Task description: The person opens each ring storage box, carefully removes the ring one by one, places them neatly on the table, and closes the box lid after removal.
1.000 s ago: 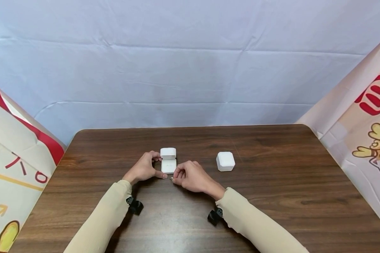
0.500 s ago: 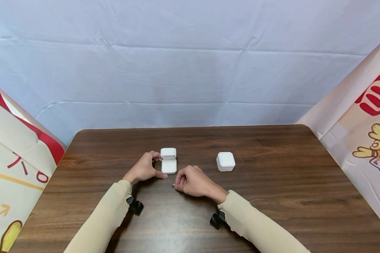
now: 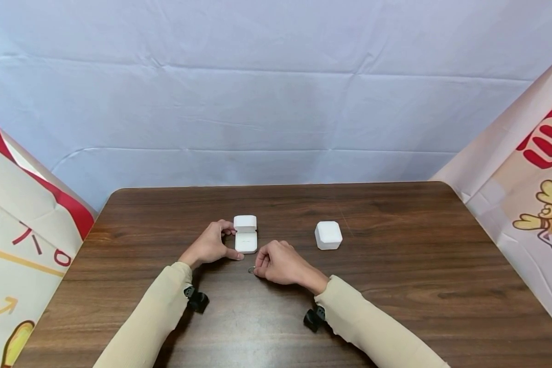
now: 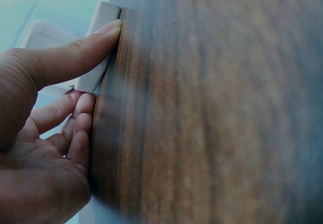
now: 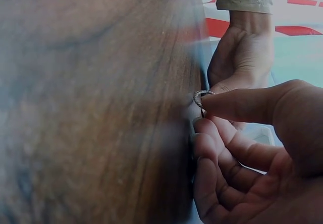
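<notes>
- Where the scene ends on the far side, a pale, creased cloth (image 3: 276, 102) spans the width, with printed panels to left and right.
- Brown wood-grain table (image 3: 418, 286), corners rounded at the far edge.
- Two cream sleeves reaching in from the near side.
- Of the hands, the right hand (image 3: 282, 263) pinches a ring between thumb and fingertips; the left hand (image 3: 210, 246) grips the open white box at its left side, thumb along the near edge.
- Open white box (image 3: 246, 243), left of the table's middle, lid raised at the far side.
- Closed white box (image 3: 328, 235), to the right, well apart from both hands.
- Small black devices at the wrists.
- Ring (image 5: 196, 99), just to the near side of the open white box.
</notes>
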A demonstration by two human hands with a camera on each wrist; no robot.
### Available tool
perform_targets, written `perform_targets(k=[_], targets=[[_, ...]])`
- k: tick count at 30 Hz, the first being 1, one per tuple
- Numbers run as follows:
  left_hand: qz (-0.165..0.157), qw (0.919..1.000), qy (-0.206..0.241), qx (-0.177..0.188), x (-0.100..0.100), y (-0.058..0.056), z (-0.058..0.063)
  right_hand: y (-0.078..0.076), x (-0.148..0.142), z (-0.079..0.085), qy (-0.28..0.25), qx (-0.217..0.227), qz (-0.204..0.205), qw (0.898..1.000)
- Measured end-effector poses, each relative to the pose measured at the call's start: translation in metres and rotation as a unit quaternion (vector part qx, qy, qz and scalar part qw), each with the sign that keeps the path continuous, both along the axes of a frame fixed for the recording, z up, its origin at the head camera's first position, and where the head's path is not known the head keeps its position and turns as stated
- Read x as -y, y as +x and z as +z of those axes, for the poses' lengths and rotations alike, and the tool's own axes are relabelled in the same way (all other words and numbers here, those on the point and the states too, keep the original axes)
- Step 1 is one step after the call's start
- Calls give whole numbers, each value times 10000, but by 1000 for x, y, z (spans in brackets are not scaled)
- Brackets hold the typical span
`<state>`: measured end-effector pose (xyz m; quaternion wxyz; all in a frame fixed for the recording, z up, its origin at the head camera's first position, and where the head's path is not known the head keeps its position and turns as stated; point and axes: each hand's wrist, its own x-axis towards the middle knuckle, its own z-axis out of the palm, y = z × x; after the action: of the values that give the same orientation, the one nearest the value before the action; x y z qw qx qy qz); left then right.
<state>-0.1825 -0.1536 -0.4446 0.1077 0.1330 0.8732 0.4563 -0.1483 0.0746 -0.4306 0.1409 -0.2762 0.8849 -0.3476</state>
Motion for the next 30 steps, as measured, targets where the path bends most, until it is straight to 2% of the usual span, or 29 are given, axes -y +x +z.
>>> perform_targets(k=[17, 30], targets=[[35, 10000, -36, -1, 0, 0, -1, 0, 3, 0, 187, -33, -52, 9998], [48, 10000, -42, -14, -1, -1, -1, -1, 1, 2, 83, 102, -47, 9999]])
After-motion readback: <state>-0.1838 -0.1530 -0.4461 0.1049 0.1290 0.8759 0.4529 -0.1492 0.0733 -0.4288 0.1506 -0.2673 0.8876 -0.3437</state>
